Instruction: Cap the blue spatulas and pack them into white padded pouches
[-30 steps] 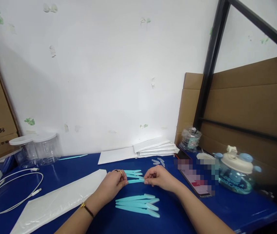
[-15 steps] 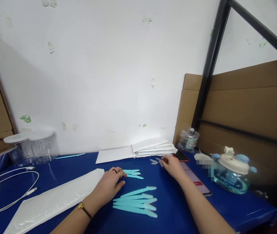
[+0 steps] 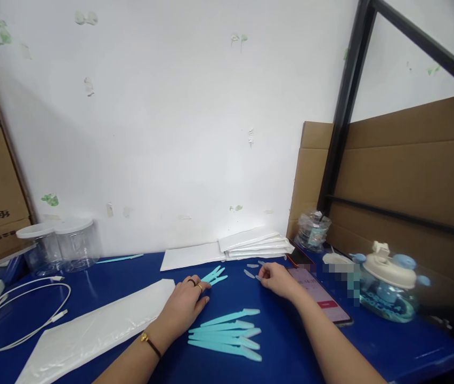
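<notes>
My left hand (image 3: pixel 189 301) rests over the handle ends of a few turquoise sticks (image 3: pixel 216 275), its fingers closed on them. Near the small translucent caps (image 3: pixel 250 273), my right hand (image 3: pixel 277 280) pinches one small clear cap (image 3: pixel 259 278) between thumb and fingers. Several turquoise sticks with pale covered tips (image 3: pixel 227 337) lie fanned on the blue table, below and between the hands.
White packets (image 3: pixel 254 244) are stacked by the wall. A long white packet (image 3: pixel 103 325) and a white cable (image 3: pixel 23 285) lie left. At right are a phone (image 3: pixel 323 298), a bottle (image 3: pixel 389 282) and a wrapped cup (image 3: pixel 313 232). Lidded clear jars (image 3: pixel 77 248) stand back left.
The sticks under my left hand have turned, their tips now pointing up and to the right. My right hand has moved slightly nearer to me, and the small caps lie more spread out.
</notes>
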Motion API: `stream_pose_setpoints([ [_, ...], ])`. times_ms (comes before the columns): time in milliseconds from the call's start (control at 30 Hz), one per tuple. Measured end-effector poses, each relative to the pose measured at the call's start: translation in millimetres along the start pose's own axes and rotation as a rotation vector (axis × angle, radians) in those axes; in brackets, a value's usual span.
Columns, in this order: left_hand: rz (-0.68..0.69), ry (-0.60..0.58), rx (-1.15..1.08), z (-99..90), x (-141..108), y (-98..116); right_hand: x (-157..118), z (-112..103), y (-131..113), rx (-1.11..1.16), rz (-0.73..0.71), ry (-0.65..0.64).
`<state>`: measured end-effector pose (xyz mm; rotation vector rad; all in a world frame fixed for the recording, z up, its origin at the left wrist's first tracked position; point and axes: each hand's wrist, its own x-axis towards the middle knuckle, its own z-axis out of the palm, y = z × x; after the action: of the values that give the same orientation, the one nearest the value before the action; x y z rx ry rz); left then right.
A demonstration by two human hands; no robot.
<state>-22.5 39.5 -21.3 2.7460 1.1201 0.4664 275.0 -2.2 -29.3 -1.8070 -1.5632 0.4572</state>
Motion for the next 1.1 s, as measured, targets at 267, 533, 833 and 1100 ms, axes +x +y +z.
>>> stream_pose_setpoints([
  [267,-0.112,0.037,0.009,-4.7,3.1,-1.5,-8.8,10.4,-21.5,0.622,-0.005,-0.016],
  [533,-0.152,0.029,-0.183,-2.1,5.0,-3.3,-17.7,13.2,-39.3,0.974,0.06,-0.097],
  [833,-0.168,0.036,-0.336,-1.6,6.9,-5.1,-18.5,15.3,-38.5,0.961,0.011,-0.099],
  [1100,-0.163,0.014,-0.338,-2.7,3.2,5.0,-24.9,29.3,-52.0,0.913,-0.001,-0.201],
])
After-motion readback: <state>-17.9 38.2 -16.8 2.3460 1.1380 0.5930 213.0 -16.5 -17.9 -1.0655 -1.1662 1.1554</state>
